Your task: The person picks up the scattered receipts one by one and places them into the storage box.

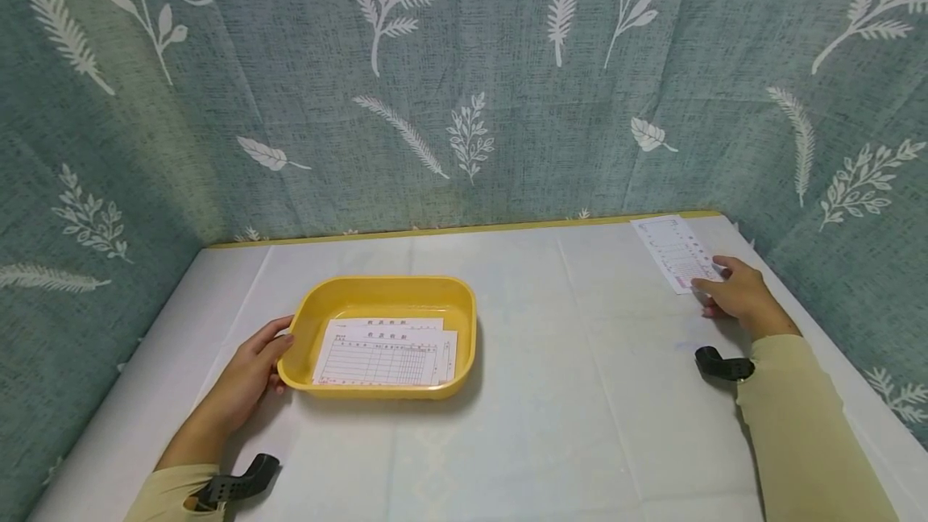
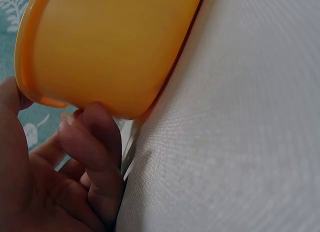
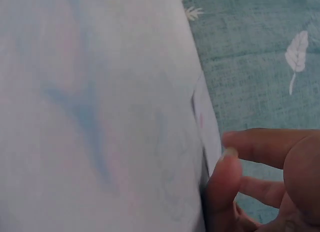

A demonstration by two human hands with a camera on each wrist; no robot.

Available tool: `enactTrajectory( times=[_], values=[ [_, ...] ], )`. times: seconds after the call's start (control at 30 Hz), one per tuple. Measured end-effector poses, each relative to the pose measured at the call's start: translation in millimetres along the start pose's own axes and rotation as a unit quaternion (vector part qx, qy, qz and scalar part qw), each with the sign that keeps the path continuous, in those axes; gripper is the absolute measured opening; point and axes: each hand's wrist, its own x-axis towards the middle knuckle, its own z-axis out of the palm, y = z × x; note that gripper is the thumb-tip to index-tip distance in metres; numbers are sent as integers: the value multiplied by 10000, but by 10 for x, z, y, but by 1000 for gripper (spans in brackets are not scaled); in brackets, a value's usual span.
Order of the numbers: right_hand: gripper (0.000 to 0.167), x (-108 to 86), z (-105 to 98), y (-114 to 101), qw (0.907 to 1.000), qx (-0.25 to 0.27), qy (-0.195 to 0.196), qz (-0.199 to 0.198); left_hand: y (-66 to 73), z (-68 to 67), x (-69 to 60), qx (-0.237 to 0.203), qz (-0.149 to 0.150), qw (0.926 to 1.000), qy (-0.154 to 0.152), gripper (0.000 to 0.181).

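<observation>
A yellow plastic basin (image 1: pixel 387 287) stands left of the middle of the table, with several printed receipt slips (image 1: pixel 384 357) lying overlapped inside. My left hand (image 1: pixel 246 369) grips the basin's left rim, thumb over the edge and fingers against the outer wall. In the left wrist view the fingertips (image 2: pixel 97 117) touch that yellow wall (image 2: pixel 105 52). At the far right, my right hand (image 1: pixel 743 292) pinches the near right edge of another receipt slip (image 1: pixel 670 248) between thumb and index finger. The right wrist view shows this slip (image 3: pixel 206 119) edge-on, slightly raised from the cloth.
A white cloth (image 1: pixel 544 425) covers the table. A blue-green curtain with white leaf prints (image 1: pixel 507 103) surrounds the back and sides, with a yellow strip (image 1: pixel 464 229) along the table's back edge. Black straps with small devices sit on the left wrist (image 1: pixel 239 483) and right wrist (image 1: pixel 725 365).
</observation>
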Motion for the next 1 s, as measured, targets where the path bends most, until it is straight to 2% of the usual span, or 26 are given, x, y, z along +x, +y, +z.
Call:
enactTrajectory(
  times=[0.3,0.6,1.0],
  values=[
    [75,4,-58,7,9995,155,69,250,1,0,-3,-5,30,10000,32,57],
    [71,52,-118,-5,9964,-503,120,667,-13,-4,5,-47,54,10000,6,59],
    [67,72,-132,1,9962,-519,138,690,-5,10,-3,-135,25,9999,10,58]
  ],
)
